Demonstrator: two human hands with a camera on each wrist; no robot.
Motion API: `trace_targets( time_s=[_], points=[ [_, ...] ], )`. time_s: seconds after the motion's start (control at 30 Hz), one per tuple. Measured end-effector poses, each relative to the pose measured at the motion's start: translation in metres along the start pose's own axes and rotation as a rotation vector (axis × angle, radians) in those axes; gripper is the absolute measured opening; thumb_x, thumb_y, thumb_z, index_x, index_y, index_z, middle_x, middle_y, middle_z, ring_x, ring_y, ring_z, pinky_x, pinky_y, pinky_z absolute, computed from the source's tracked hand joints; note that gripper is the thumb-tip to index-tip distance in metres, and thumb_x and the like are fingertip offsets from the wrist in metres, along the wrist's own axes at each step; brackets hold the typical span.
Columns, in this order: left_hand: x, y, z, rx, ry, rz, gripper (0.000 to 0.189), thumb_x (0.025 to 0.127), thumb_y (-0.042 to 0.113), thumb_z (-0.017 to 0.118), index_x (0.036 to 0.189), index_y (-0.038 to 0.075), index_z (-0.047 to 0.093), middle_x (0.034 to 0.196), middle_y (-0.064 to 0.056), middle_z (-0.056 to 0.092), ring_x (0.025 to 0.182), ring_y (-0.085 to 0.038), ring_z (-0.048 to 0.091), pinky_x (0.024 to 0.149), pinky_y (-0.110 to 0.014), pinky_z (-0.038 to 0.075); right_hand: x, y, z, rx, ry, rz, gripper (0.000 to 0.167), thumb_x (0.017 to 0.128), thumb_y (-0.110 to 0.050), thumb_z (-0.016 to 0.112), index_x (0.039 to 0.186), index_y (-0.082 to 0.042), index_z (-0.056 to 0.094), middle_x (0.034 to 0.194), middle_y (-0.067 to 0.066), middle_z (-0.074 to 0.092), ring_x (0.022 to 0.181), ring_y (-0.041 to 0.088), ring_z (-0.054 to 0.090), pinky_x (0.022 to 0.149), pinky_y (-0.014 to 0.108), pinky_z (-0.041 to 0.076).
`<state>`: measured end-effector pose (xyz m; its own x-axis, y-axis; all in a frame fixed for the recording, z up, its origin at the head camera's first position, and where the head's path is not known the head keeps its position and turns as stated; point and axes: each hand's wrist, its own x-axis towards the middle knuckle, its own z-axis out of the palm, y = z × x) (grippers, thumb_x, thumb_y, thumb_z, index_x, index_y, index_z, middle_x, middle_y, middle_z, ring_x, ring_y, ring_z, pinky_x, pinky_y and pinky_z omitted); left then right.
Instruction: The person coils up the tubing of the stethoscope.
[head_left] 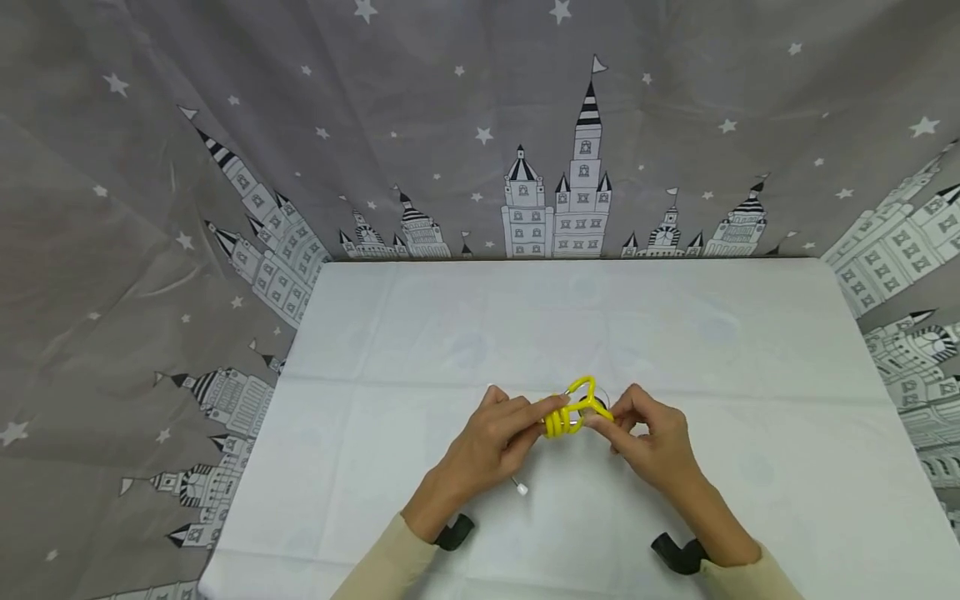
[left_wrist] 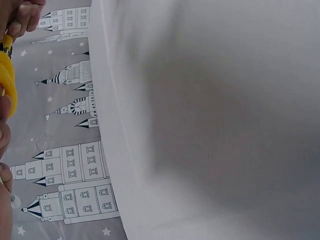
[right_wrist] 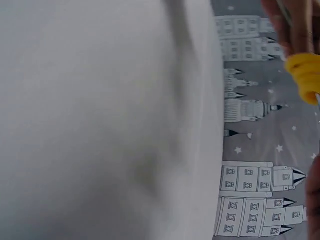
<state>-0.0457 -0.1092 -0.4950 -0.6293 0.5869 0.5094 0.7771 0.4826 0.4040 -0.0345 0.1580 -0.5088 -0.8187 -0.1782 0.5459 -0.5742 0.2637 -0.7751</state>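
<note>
Above the white-covered table, both hands hold a yellow looped thing with thin metal wire through it (head_left: pixel 588 406); its exact kind I cannot tell. My left hand (head_left: pixel 487 437) pinches the end where several thick yellow rings (head_left: pixel 557 422) sit side by side. At the other end, the thumb and fingers of my right hand (head_left: pixel 656 437) pinch a forked yellow part. A thin rod with a white tip (head_left: pixel 522 489) sticks out below the left hand. The left wrist view catches a yellow loop (left_wrist: pixel 7 82) at its edge; the right wrist view catches the yellow rings (right_wrist: pixel 306 77).
A white cloth (head_left: pixel 420 333) covers the table. Behind it and along both sides hangs a grey curtain (head_left: pixel 420 100) printed with castles and stars. Black curved pieces (head_left: pixel 678 554) show at both wrists, beside pale sleeves (head_left: pixel 390 558).
</note>
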Motion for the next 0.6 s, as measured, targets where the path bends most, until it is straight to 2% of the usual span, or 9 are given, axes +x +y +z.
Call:
trace_targets(
  time_s=[0.1,0.17,0.3,0.43,0.6],
  points=[
    [0.0005,-0.0009,0.0,-0.002,-0.004,0.003,0.052,0.101,0.014,0.076,0.15,0.023,0.064,0.078,0.011,0.063,0.069,-0.002,0.053,0.08,-0.027,0.036,-0.0002,0.0016,0.0028,-0.215,0.056,-0.163,0.039,0.101,-0.043,0.074,0.086,-0.008,0.065,0.062,-0.007,0.064,0.049,-0.001,0.055,0.049,0.01,0.041],
    [0.0002,-0.0013,0.0004,-0.001,-0.004,0.004,0.052,0.101,0.014,0.076,0.15,0.023,0.064,0.078,0.011,0.062,0.069,-0.002,0.052,0.08,-0.027,0.036,-0.0008,0.0022,0.0045,-0.314,0.084,-0.234,0.047,0.104,-0.05,0.067,0.086,-0.007,0.067,0.06,-0.008,0.061,0.048,-0.001,0.05,0.048,0.009,0.037],
    [-0.0012,-0.0017,0.0017,0.001,-0.005,0.003,0.053,0.101,0.016,0.076,0.152,0.023,0.062,0.079,0.011,0.064,0.068,-0.001,0.052,0.079,-0.026,0.036,-0.0018,0.0024,0.0061,-0.423,0.108,-0.329,0.048,0.108,-0.047,0.063,0.087,-0.004,0.069,0.061,-0.008,0.056,0.05,-0.002,0.041,0.048,0.01,0.035],
    [-0.0024,-0.001,0.003,0.004,-0.007,0.001,0.054,0.101,0.018,0.075,0.153,0.023,0.06,0.081,0.011,0.066,0.069,-0.001,0.052,0.079,-0.026,0.037,-0.0011,0.0015,0.0057,-0.467,0.099,-0.412,0.042,0.111,-0.034,0.061,0.088,-0.001,0.069,0.062,-0.006,0.056,0.049,-0.001,0.04,0.046,0.013,0.038],
    [-0.0035,0.0015,0.0047,0.012,-0.025,-0.003,0.054,0.102,0.019,0.074,0.154,0.022,0.06,0.08,0.011,0.063,0.069,-0.001,0.051,0.08,-0.026,0.04,0.0001,0.0004,0.0027,-0.488,0.085,-0.454,0.035,0.11,-0.024,0.06,0.084,-0.001,0.067,0.062,-0.006,0.054,0.049,-0.002,0.039,0.045,0.013,0.039]
  ],
)
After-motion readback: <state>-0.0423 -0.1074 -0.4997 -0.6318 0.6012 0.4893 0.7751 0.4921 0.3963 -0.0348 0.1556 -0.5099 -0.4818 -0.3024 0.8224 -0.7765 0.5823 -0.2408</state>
